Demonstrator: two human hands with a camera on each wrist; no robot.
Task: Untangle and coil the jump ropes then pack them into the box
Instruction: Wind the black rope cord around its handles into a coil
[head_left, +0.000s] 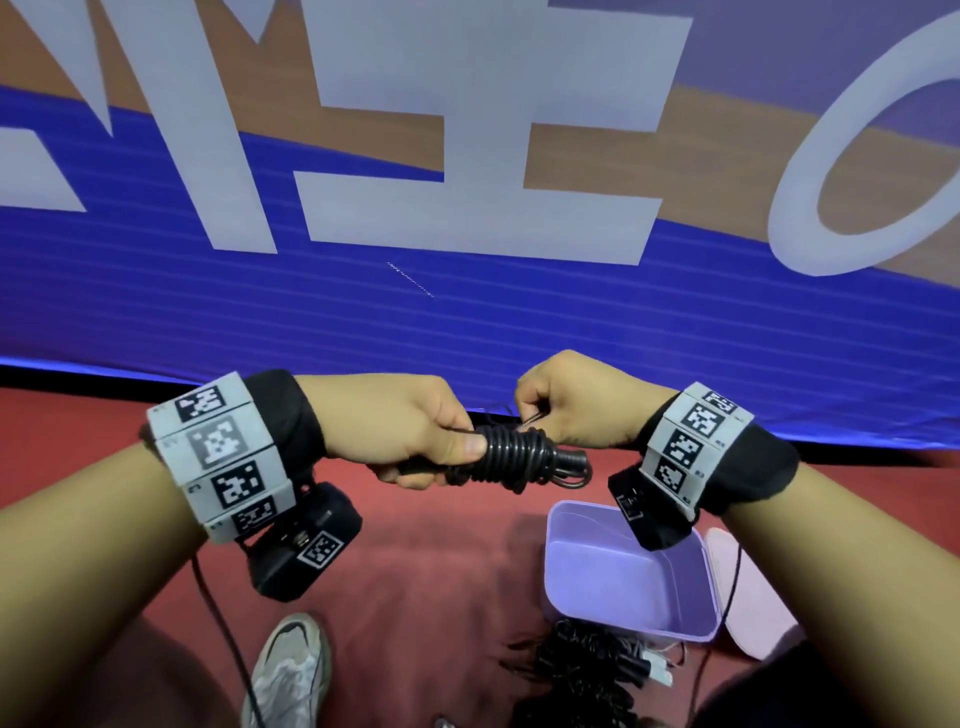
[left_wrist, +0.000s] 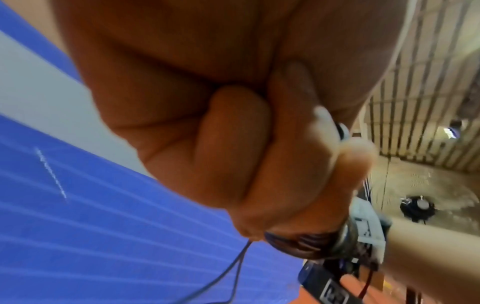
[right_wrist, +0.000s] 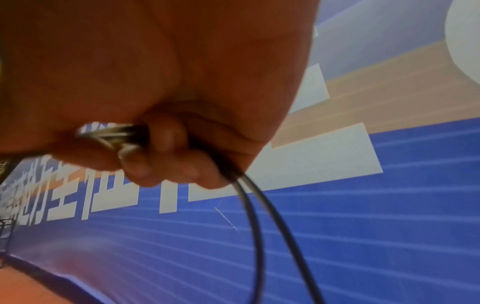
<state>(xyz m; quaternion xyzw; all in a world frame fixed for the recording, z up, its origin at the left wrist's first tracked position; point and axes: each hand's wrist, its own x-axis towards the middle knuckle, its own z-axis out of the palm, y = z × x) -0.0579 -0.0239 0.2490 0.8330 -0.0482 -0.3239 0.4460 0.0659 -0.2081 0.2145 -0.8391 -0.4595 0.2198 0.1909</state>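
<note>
A black jump rope (head_left: 514, 453) is wound in tight turns round its own handles and held in mid-air. My left hand (head_left: 415, 441) grips the bundle's left end, thumb pressed on the coils. My right hand (head_left: 566, 402) pinches the rope's loose end above the bundle; in the right wrist view two black strands (right_wrist: 262, 216) run down out of the curled fingers (right_wrist: 166, 148). In the left wrist view my fingers (left_wrist: 259, 156) are curled tight round the coiled rope (left_wrist: 298, 242). An open lilac box (head_left: 566, 566) stands on the red floor below my right wrist. A tangled pile of black ropes (head_left: 576, 670) lies in front of it.
The box's pale pink lid (head_left: 748, 597) lies right of the box. My grey sneaker (head_left: 291, 670) stands on the red floor at lower left. A large blue banner (head_left: 363, 312) with white letters fills the background. A thin black cable (head_left: 218, 618) hangs from my left wrist.
</note>
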